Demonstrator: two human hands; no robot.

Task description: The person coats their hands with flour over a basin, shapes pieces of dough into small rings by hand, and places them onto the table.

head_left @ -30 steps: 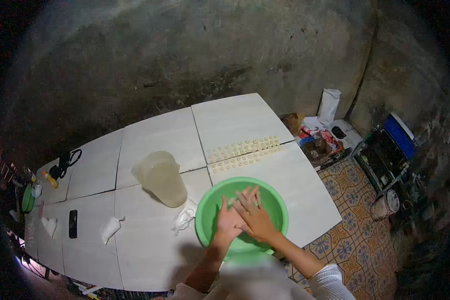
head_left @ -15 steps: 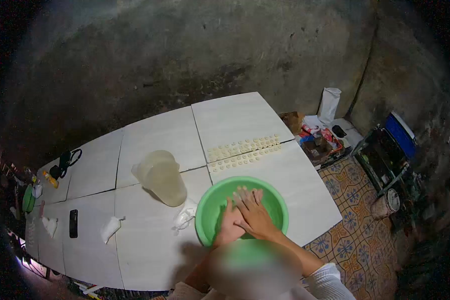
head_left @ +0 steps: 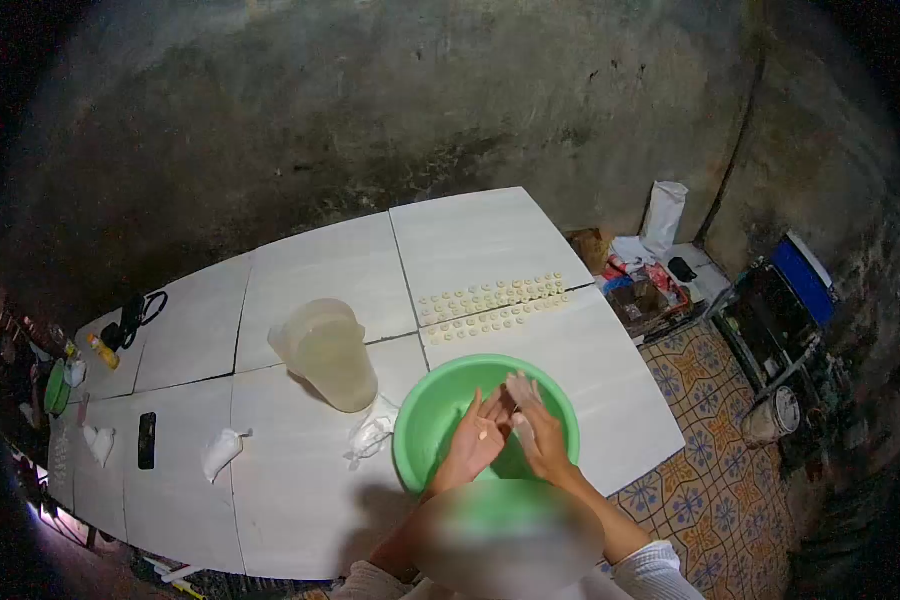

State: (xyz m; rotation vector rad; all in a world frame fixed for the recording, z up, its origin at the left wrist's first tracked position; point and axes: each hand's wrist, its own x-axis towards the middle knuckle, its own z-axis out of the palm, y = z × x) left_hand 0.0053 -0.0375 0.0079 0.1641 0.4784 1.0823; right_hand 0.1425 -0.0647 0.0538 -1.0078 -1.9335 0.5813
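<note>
My left hand [head_left: 473, 447] lies palm up over the green basin [head_left: 422, 395], its fingers stretched out. On its palm rests a small pale piece [head_left: 484, 434] that looks like dough. Beside it, my right hand [head_left: 540, 432] is turned on edge with fingers extended; its fingers are whitish and a little blurred, and nothing shows in its grip. Beyond the basin, several rows of small, round, pale pieces [head_left: 495, 298] are laid out on the white tiled table [head_left: 470, 235]. The bottom of the basin is partly hidden by my hands and a blurred patch.
Left of the basin stands a translucent pitcher [head_left: 332, 362], with a white plastic bag [head_left: 372, 432] by it. Further left are a tied white bag [head_left: 224, 453], a phone [head_left: 147, 441] and a yellow bottle [head_left: 102, 351]. A bucket [head_left: 772, 417] stands on the patterned floor at right.
My hands were pressed together, right over left. Now the right has lifted and moved rightward off the left palm, showing the small pale piece there.
</note>
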